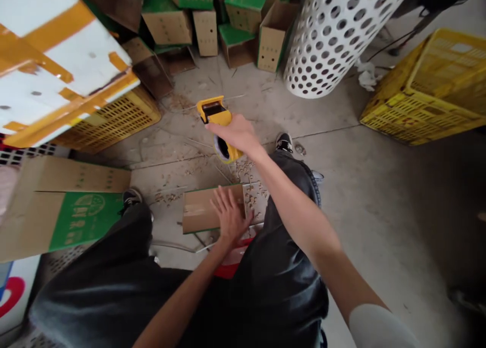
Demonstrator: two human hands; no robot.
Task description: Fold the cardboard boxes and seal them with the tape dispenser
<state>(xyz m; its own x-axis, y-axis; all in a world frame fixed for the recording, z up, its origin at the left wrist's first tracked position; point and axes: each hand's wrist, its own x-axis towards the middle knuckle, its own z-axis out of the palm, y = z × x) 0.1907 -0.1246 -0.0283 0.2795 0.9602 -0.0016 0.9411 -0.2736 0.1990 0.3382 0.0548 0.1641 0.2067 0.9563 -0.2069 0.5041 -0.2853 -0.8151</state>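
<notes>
Packing storeroom — cardboard cartons (pixel 167 21), yellow plastic crates (pixel 425 94), concrete floor (pixel 334 186).

No wording could be read: the characters on the flattened cardboard box's green panel (pixel 85 221) were too blurred, and the white board (pixel 13 297) showed only a partial red mark.

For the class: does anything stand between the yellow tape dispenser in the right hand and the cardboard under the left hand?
Nothing visible does. The yellow tape dispenser in the right hand is held just beyond the cardboard; the left hand lies on it. Only concrete floor with scattered debris lies between.
</notes>
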